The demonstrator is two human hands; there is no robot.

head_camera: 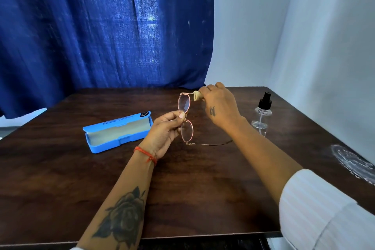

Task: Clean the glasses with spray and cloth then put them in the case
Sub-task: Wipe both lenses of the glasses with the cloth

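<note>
Thin pink-rimmed glasses [184,104] are held upright above the dark wooden table [60,168], one lens over the other. My left hand [165,133] pinches them at the bridge between the two lenses. My right hand [220,105] holds a small pale cloth [196,95] wrapped around the upper temple arm near its hinge. The lower temple arm sticks out to the right. An open blue glasses case [118,131] lies to the left with its pale lining showing. A clear spray bottle [261,114] with a black nozzle stands to the right.
A blue curtain [101,26] hangs behind the table and a pale wall stands to the right. A clear crinkled plastic piece [353,161] lies at the table's right edge. The table's front edge runs along the bottom of the view.
</note>
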